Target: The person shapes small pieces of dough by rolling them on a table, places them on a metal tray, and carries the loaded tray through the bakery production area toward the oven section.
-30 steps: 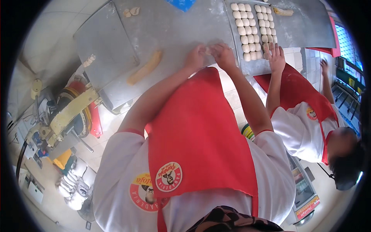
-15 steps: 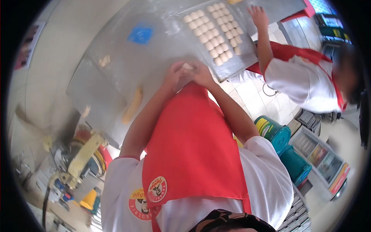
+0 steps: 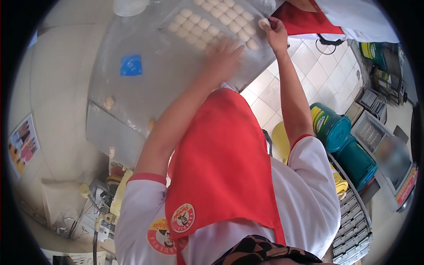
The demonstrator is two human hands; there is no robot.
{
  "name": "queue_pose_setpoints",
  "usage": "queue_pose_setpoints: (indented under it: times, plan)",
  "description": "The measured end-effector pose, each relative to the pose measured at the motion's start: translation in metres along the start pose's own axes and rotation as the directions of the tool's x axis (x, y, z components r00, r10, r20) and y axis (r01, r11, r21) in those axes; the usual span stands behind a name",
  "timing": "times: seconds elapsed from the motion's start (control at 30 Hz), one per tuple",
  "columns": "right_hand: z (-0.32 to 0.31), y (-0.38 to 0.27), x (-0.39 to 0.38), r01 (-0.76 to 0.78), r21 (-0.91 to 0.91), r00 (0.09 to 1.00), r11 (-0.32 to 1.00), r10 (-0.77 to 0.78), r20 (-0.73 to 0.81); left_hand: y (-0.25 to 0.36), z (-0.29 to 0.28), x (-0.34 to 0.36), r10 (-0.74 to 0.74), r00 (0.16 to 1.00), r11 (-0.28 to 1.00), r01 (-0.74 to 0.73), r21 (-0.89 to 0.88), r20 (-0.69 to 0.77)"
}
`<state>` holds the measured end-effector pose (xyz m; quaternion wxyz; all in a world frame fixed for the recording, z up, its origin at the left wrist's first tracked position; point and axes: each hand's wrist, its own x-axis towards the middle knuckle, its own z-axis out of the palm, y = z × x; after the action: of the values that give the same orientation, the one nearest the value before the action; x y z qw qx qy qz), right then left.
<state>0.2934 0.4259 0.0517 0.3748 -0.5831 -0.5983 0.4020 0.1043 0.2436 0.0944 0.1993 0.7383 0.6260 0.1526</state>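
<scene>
Here, the right hand (image 3: 275,34) pinches a dough ball (image 3: 264,23) near the right edge of the metal tray (image 3: 255,64). Motion-blurred, the left hand (image 3: 224,59) is beside the rows of dough balls (image 3: 227,17), toward the tray's near edge; its grip I cannot tell.

A: Where does passage lie?
B: Across the bare steel table (image 3: 165,75), between the blue square (image 3: 131,65) and the left forearm (image 3: 187,101); a narrow lane also separates the two blocks of dough balls (image 3: 224,20).
A: What obstructs?
B: The left hand (image 3: 224,57), blurred, at the left block's (image 3: 197,31) near end, and a co-worker's red apron (image 3: 300,20) just beside the right hand (image 3: 276,35).
</scene>
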Motion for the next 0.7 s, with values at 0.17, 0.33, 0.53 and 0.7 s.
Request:
queue_pose_setpoints:
  times: [0.17, 0.33, 0.53, 0.7]
  plan:
    - [0.018, -0.002, 0.004, 0.008, -0.121, 0.994, 0.993, 0.005, 0.108, 0.0, 0.013, 0.017, -0.077, 0.997, 0.991, 0.077, -0.106, 0.008]
    - [0.018, -0.002, 0.003, 0.14, -0.468, 0.983, 0.872, -0.064, 0.174, 0.011, -0.04, -0.011, -0.18, 0.979, 0.954, 0.198, -0.225, 0.1]
    - [0.035, 0.019, 0.001, 0.298, -0.512, 0.948, 0.805, -0.313, 0.06, -0.038, -0.049, -0.12, -0.326, 0.933, 0.936, 0.296, -0.189, -0.15]
    - [0.023, 0.044, 0.024, 0.523, -0.439, 0.847, 0.731, -0.505, 0.167, -0.087, -0.031, -0.281, -0.615, 0.673, 0.776, 0.608, -0.166, -0.41]
